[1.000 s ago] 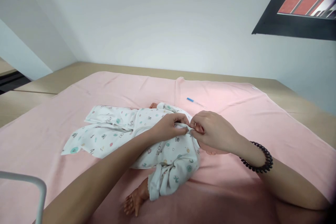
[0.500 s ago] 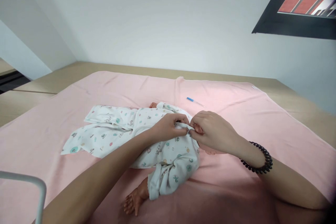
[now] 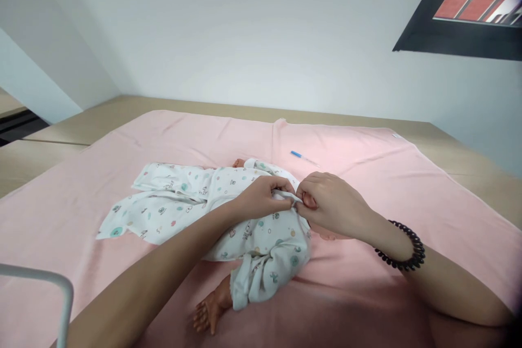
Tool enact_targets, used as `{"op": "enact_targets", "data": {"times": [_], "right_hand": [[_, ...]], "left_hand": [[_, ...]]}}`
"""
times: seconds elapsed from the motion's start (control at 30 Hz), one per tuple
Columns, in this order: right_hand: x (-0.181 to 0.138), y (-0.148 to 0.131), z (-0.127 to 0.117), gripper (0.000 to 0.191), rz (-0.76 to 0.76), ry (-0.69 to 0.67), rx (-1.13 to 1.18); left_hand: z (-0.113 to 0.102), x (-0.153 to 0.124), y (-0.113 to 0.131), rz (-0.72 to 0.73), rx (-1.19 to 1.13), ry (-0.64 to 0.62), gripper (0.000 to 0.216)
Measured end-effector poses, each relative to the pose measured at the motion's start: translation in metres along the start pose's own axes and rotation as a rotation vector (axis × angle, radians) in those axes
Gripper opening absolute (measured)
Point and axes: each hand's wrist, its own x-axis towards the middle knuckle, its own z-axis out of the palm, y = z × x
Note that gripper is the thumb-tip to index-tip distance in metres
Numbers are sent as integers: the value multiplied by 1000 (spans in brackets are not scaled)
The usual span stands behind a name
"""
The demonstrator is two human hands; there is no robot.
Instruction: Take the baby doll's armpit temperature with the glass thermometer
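A baby doll (image 3: 212, 307) lies on a pink blanket (image 3: 367, 174), dressed in a white printed romper (image 3: 196, 201). Only a doll hand shows at the sleeve near me and a bit of another at the far side. My left hand (image 3: 263, 197) and my right hand (image 3: 330, 201) meet over the romper's edge near the collar. Both pinch the white fabric between fingers and thumb, fingertips almost touching. A black beaded bracelet (image 3: 402, 250) sits on my right wrist.
A small blue pen-like object (image 3: 299, 156) lies on the blanket beyond my hands. The blanket covers a tan platform (image 3: 61, 130) against a white wall. A grey metal rail (image 3: 61, 293) stands at the lower left. A dark-framed window (image 3: 468, 11) is at the upper right.
Almost nothing moves; both hands stay pinched on the romper's edge, with only slight finger shifts.
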Motion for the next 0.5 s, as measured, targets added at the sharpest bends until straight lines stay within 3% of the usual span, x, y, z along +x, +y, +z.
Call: {"op": "enact_targets", "data": {"times": [0.5], "right_hand": [[-2, 1, 2, 22, 2, 17, 2]], "left_hand": [[1, 0, 1, 16, 43, -6, 14]]}}
